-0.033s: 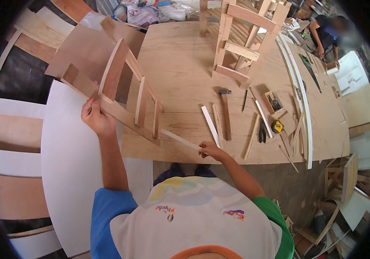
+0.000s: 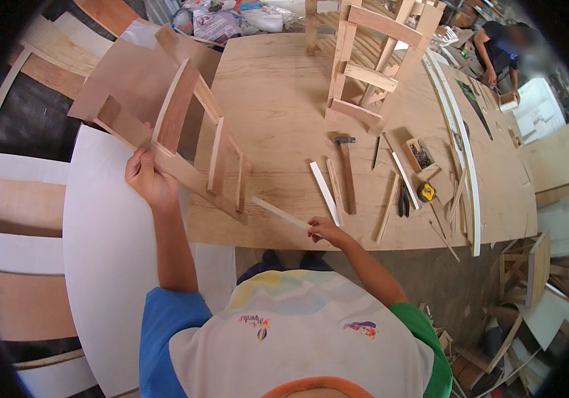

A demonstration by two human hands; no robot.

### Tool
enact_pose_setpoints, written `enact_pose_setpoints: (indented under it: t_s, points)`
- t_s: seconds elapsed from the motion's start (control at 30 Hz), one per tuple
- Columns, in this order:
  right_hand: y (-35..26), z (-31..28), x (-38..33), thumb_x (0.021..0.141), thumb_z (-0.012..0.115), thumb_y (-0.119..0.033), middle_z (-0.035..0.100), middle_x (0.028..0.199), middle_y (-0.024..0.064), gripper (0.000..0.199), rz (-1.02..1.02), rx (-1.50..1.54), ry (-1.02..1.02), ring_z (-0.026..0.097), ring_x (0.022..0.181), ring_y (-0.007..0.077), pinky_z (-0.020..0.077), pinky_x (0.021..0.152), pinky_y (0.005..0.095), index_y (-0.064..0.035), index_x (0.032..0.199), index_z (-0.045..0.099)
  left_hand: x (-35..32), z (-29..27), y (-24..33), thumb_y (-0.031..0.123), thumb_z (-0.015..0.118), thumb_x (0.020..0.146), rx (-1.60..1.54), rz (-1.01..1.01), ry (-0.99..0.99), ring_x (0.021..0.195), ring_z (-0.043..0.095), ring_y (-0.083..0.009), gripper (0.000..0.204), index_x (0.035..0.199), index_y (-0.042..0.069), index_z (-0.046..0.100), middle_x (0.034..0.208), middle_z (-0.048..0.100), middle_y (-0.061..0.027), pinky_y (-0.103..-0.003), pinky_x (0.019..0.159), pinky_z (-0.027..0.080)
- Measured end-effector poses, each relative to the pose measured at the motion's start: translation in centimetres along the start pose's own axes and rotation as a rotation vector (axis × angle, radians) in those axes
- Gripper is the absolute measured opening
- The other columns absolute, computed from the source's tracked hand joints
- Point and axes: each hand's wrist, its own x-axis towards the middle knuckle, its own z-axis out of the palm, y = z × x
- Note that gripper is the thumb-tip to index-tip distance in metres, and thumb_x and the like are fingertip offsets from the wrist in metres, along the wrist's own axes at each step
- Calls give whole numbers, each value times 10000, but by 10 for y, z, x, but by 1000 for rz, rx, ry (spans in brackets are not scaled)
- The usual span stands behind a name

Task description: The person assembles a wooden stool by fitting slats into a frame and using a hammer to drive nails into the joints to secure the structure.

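Note:
My left hand (image 2: 150,179) grips a wooden frame (image 2: 178,169) with several cross-rails, holding it tilted over the left side of the plywood table (image 2: 271,79). Its lower end is near the table's front edge. Between the fingertips of my right hand (image 2: 326,232) is a thin pale wooden strip (image 2: 278,213). The strip points left, its far tip close to the frame's lower end. Just beyond my right hand lie a white strip (image 2: 325,192), a narrow wooden strip (image 2: 334,186) and a hammer (image 2: 345,172).
A slatted wooden piece (image 2: 371,73) stands at the back. Pliers (image 2: 404,201), a yellow tape measure (image 2: 426,192), a small box of nails (image 2: 419,156) and a handsaw (image 2: 475,109) lie to the right. Another person (image 2: 500,56) works at the far right. White panels (image 2: 115,265) lie left.
My right hand and the thin strip have shifted very slightly to the right. The left hand still holds the wooden frame in about the same place.

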Motion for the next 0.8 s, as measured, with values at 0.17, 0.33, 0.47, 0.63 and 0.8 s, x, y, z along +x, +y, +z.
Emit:
enact_pose_setpoints:
  t_s: [0.17, 0.33, 0.47, 0.63, 0.8]
  points:
    - [15, 24, -7, 812, 643, -204, 582, 684, 84, 287, -30, -67, 368, 544, 526, 143, 430, 450, 294, 23, 971, 569, 11, -6, 8, 65, 581, 890, -121, -99, 20, 1138, 533, -375, 184, 941, -110, 554, 1255, 469, -336, -490, 974, 465]
    - [19, 50, -11, 812, 630, -135, 531, 632, 47, 185, -109, -145, 609, 494, 459, 124, 406, 418, 257, 6, 890, 541, 20, -32, 6, 112, 632, 864, -141, -121, 22, 1110, 555, -360, 257, 957, -119, 564, 1246, 488, -317, -504, 934, 488]
    - [18, 65, -11, 814, 616, -113, 537, 635, 55, 172, -240, 41, 660, 520, 495, 133, 439, 456, 273, 6, 890, 517, 24, -58, -1, 120, 654, 848, -206, -175, -78, 1117, 553, -347, 253, 979, -87, 592, 1243, 494, -313, -521, 949, 468]
    - [-25, 87, -11, 821, 579, -86, 570, 688, 71, 164, -390, 181, 747, 583, 597, 159, 508, 554, 291, 24, 928, 521, 26, -79, -5, 181, 729, 782, -336, -172, -204, 1143, 540, -327, 141, 881, 96, 677, 1256, 508, -272, -507, 966, 455]
    - [-80, 78, 9, 844, 642, -168, 617, 809, 71, 277, -548, -145, 943, 584, 728, 131, 505, 687, 280, 38, 1012, 564, 36, -95, 9, 240, 774, 720, -422, -307, -288, 1111, 553, -288, 117, 782, 180, 695, 1213, 559, -196, -452, 954, 473]
